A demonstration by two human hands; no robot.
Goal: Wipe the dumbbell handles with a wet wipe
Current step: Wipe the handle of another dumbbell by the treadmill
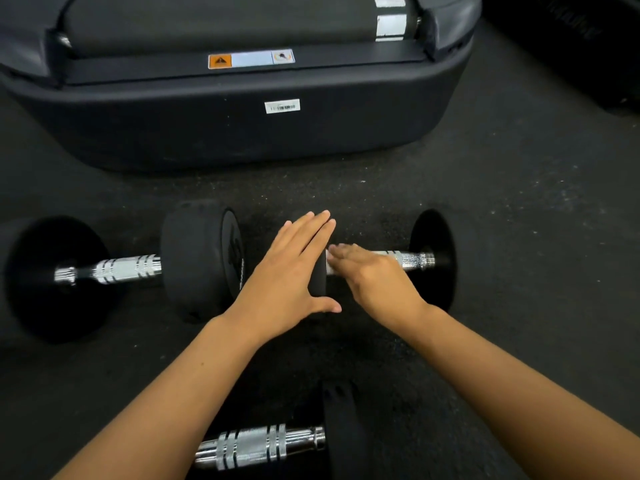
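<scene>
Right dumbbell (pixel 429 259) lies on the dark floor (pixel 502 188) before a treadmill base (pixel 242 126). Left hand (pixel 287 275) flat, fingers straight, pressing its near weight head. Right hand (pixel 377 275) presses a white wipe (pixel 330 268) on the chrome handle (pixel 415 259); grip unclear. Two more dumbbells: left (pixel 121 268), and nearest the person (pixel 256 445).
</scene>
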